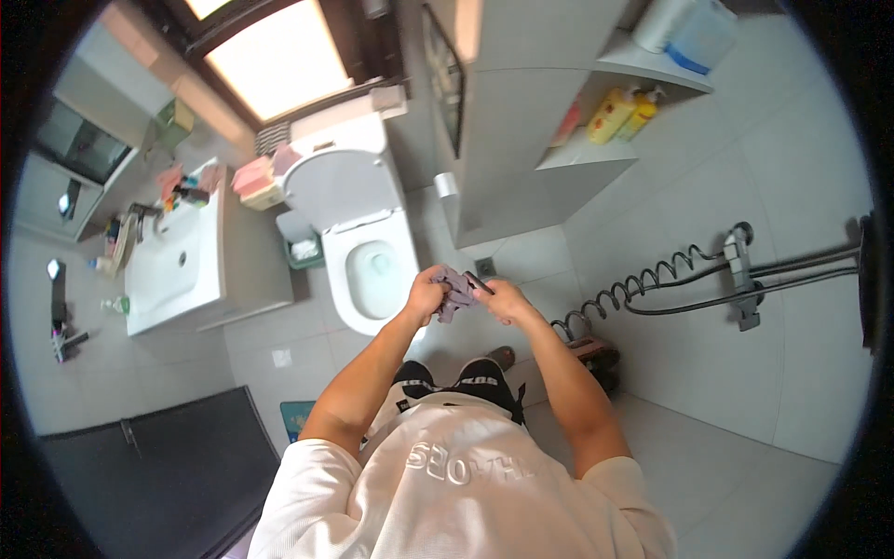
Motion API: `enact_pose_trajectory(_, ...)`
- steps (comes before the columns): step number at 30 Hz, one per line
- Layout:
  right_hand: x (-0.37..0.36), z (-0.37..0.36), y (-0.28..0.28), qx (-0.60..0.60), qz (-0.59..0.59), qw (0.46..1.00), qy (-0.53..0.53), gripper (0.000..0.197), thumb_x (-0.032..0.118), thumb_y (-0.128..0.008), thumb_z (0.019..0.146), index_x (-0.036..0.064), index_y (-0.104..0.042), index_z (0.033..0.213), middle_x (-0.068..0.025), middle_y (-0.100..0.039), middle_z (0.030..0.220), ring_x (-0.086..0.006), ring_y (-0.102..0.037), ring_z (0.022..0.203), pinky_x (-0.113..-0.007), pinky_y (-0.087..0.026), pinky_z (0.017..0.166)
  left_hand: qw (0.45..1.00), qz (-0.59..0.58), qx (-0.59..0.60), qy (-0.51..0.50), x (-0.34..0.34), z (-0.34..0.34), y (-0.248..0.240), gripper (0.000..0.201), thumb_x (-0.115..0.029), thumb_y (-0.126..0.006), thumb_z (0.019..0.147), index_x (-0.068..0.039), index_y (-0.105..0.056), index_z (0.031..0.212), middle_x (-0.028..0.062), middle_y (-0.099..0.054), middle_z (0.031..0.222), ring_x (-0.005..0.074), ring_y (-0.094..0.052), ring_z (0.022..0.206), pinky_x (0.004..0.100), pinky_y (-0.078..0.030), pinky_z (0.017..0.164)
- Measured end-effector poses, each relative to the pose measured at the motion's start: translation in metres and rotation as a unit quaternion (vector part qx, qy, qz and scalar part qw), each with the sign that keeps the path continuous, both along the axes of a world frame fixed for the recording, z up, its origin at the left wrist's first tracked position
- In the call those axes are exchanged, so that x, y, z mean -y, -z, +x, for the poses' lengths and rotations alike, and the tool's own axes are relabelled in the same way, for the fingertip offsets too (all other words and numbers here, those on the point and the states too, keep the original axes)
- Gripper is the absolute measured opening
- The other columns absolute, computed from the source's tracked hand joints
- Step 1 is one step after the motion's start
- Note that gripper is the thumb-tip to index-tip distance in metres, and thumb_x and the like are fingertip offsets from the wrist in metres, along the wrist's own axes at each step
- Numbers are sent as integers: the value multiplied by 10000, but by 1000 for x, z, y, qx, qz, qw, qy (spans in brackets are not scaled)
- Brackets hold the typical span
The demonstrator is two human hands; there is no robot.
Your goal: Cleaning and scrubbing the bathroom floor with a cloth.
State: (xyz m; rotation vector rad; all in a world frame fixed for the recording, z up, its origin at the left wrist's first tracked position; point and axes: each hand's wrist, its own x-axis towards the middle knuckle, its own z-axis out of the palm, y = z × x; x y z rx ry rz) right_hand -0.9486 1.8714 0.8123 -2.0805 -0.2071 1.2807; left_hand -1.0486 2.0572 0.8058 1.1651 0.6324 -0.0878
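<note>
A crumpled greyish-purple cloth [454, 296] is bunched up in front of my body, just right of the toilet bowl's front. My left hand [426, 293] is closed around its left side. Between the fingers of my right hand [507, 303] is a slim dark stick-like object [479, 281], its exact kind too small to make out. The dark object reaches to the cloth's right edge and seems to touch it. To the left, the white toilet [406, 270] stands with its lid raised and water in the bowl.
A small green waste bin [306, 259] sits between the toilet and the washbasin [207, 233]. On the right wall hang coiled black hoses [652, 278]. Shelves hold yellow pump bottles [611, 115]. A floor drain [485, 266] lies beyond my hands. At lower left is a dark door [158, 475].
</note>
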Motion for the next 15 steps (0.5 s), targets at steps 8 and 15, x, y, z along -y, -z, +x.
enact_pose_trajectory(8, -110, -119, 31, -210, 59, 964, 153, 365, 425, -596, 1048, 69, -530, 1001, -37, -517, 716, -137, -459, 495, -298, -359, 404, 983, -55, -72, -159, -115, -133, 45, 358, 125, -494, 878, 8, -661, 1172, 122, -719, 1068, 251, -716, 921, 369, -584, 798)
enact_pose_trajectory(15, -160, -176, 35, -321, 71, 893, 307, 348, 417, -567, 1064, 99, -492, 942, -57, -520, 720, -149, -464, 511, -292, -360, 414, 976, -69, -84, -191, -157, -193, 59, 361, 130, -496, 863, 7, -666, 1156, 109, -721, 1051, 228, -708, 939, 353, -579, 799)
